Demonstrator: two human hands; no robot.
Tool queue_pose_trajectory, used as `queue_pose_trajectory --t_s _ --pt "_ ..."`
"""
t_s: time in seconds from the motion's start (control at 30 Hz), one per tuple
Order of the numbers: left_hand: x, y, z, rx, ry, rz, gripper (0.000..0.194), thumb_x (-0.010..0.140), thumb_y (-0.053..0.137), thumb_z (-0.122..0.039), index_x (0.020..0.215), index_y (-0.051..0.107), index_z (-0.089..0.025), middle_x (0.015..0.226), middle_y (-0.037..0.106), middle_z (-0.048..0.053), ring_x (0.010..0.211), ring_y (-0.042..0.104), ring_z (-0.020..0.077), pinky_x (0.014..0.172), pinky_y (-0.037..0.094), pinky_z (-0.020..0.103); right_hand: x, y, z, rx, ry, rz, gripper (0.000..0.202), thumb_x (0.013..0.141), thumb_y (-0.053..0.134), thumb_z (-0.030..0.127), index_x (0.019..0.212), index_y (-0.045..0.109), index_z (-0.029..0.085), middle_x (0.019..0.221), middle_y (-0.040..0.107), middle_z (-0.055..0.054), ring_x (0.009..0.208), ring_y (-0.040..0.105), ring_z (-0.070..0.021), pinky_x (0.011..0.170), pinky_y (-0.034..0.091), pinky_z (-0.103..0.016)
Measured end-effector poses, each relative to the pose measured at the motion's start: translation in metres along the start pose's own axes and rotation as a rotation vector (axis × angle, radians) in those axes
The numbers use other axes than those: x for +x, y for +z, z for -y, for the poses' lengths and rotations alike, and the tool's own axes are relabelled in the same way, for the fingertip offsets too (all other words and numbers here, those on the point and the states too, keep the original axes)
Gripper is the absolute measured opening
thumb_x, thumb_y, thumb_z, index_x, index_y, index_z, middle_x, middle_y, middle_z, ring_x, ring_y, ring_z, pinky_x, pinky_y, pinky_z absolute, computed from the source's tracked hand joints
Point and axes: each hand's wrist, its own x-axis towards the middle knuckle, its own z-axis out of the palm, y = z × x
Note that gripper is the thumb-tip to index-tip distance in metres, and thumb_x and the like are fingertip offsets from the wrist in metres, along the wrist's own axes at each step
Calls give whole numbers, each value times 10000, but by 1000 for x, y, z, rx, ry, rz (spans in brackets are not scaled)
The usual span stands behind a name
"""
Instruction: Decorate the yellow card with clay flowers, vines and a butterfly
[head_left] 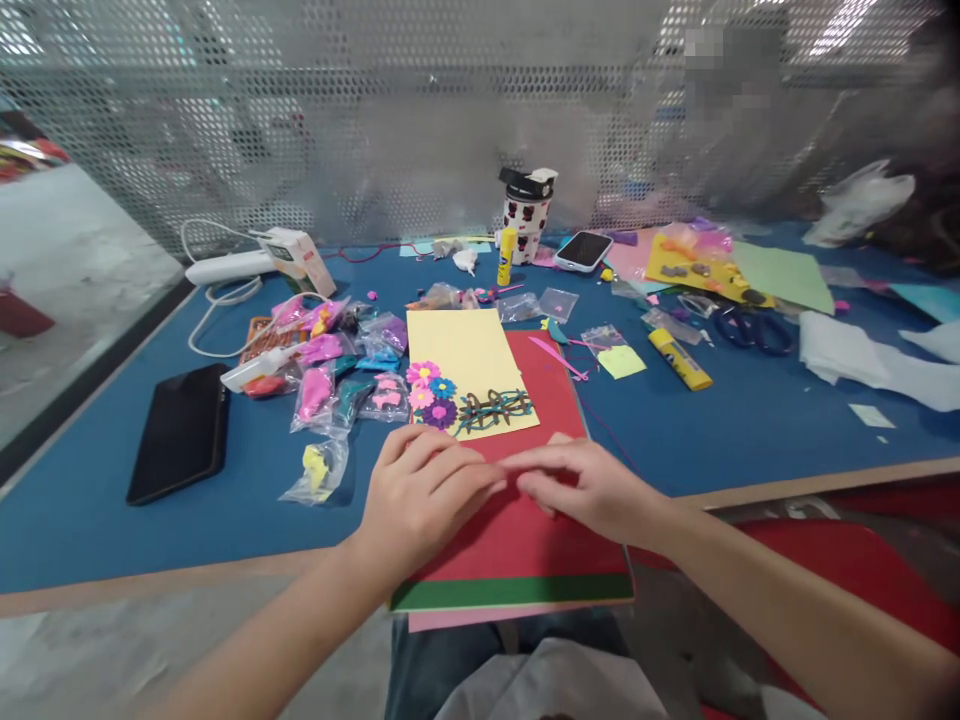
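Both hands meet over a red sheet (525,545) lying on green and pink sheets that overhang the table's front edge. My left hand (427,490) has its fingers closed and bent, the tips hidden from view. Opposite it, my right hand (581,485) is closed in a pinch, its index finger touching the left fingertips. Whatever lies between the fingers is too small to make out. Just beyond them a cream card (465,345) rests on the red sheet. Clay flowers (431,393) and a brown fence shape (495,410) with blue-green strands decorate its near edge.
Left are a black tablet (180,435), bagged clay (315,390) and a white box (296,262). A patterned cup (525,220), upright glue stick (506,256) and phone (583,251) stand or lie behind. Right are another glue stick (679,360), scissors (752,330) and tissues (862,360).
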Motion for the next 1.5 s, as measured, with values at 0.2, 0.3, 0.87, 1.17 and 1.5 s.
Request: queue_pose_trajectory --t_s 0.2,0.3,0.87,1.17,1.5 --pt "17 16 15 -54 26 138 81 878 636 -274 813 665 -237 802 733 -28 776 621 148 796 401 319 52 -60 -41 -707 20 -372 286 931 456 304 993 719 211 973 734 -68 872 645 -203 752 372 -333" --pt "24 22 22 -93 54 152 77 875 648 -287 815 663 -241 789 728 -41 762 617 139 794 389 314 76 -73 -53 -938 121 -230 296 905 502 372 999 707 180 1007 726 -94 936 647 -247 759 345 -360" --pt "14 23 31 -162 -37 218 87 907 613 -272 827 648 -271 752 721 -94 758 602 144 792 357 351 98 -79 -80 -647 337 -269 193 823 566 417 869 665 259 783 703 9 642 617 -179 505 316 -270" --pt "17 21 33 -124 -28 211 71 886 645 -318 827 644 -278 745 728 -93 751 600 158 780 350 358 92 -76 -74 -821 266 -397 112 835 535 268 836 629 207 803 721 -47 683 632 -218 593 366 -312" --pt "14 23 27 -133 -60 315 175 937 547 -396 865 670 -295 769 727 -94 757 581 154 793 321 366 65 -66 -54 272 -319 -164 237 869 531 117 853 733 238 695 676 10 594 610 -105 510 454 -222"
